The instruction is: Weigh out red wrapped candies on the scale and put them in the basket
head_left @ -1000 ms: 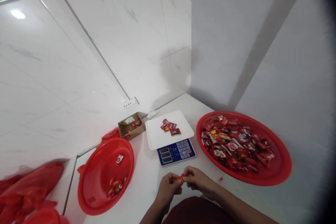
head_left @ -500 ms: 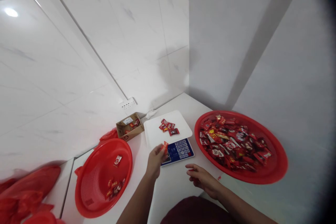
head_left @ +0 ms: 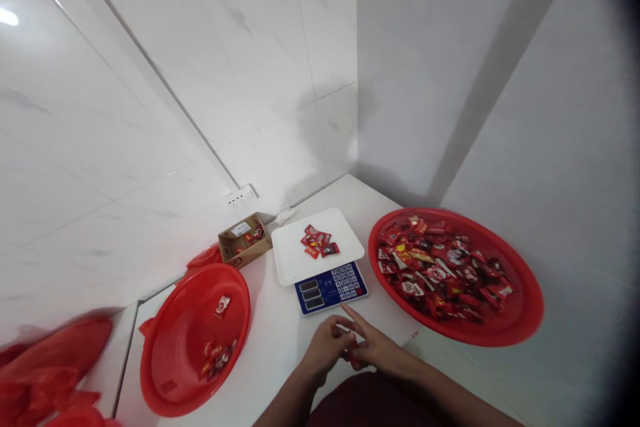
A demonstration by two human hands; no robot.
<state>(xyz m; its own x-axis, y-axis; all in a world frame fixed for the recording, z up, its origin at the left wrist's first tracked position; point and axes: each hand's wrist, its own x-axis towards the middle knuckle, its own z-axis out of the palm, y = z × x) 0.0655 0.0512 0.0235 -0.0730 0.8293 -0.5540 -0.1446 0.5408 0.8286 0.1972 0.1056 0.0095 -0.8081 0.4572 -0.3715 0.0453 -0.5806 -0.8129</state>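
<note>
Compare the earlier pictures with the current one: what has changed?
The left hand reached forward, let go of a red packet on the white tray, and came back to the right hand. The scale, left basket and right basket stayed put.

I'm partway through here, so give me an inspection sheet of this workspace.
Surface: white tabletop, with a dark seam toward the left.
Job's things: scale with small red packets on its white tray; right basket holds many packets, left basket a few.
Clutter: cardboard box with some packets; red bags at far left; tiny red scrap near the right basket.
Hands: left hand and right hand together, something red partly hidden between them.
Cables: nothing seen clearly.
Surroundings: socket strip on the marbled wall; grey wall at right.
</note>
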